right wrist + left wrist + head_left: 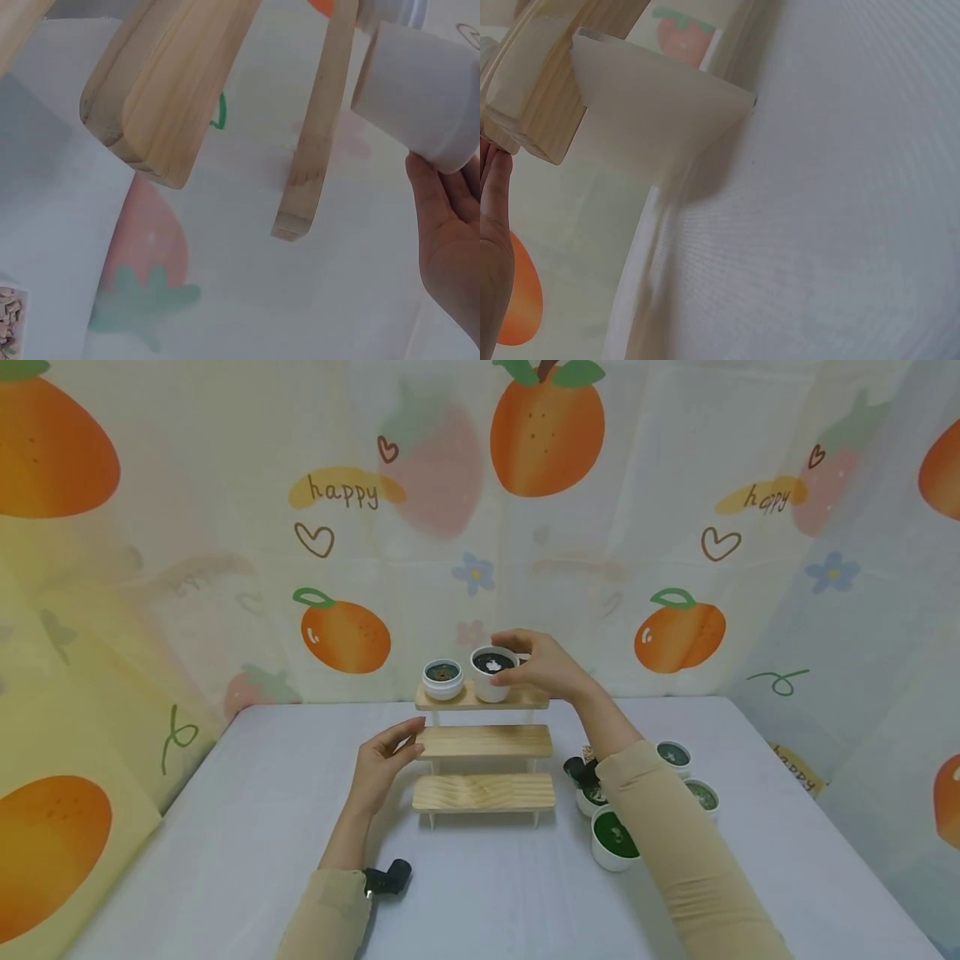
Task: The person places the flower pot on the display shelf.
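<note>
My right hand (pixel 547 665) grips a small white cup (pixel 491 687) by its side, thumb and fingers around it. Dark contents with a pale shape show inside the cup. The cup is at the top board (pixel 457 700) of a three-tier wooden stand; in the right wrist view a narrow gap shows between its base and that board (pixel 311 150). Beside it on the same board stands a lower white jar (pixel 442 680). With its fingertips my left hand (pixel 382 767) touches the left end of the middle board (pixel 483 741). Its fingers (pixel 496 187) look straight in the left wrist view.
The bottom board (pixel 483 793) stands at the front on pale legs. Right of the stand are several white cups, including one with green contents (pixel 615 837), partly hidden by my right sleeve (pixel 675 835). A printed cloth (pixel 525 552) hangs behind the white table (pixel 225 835).
</note>
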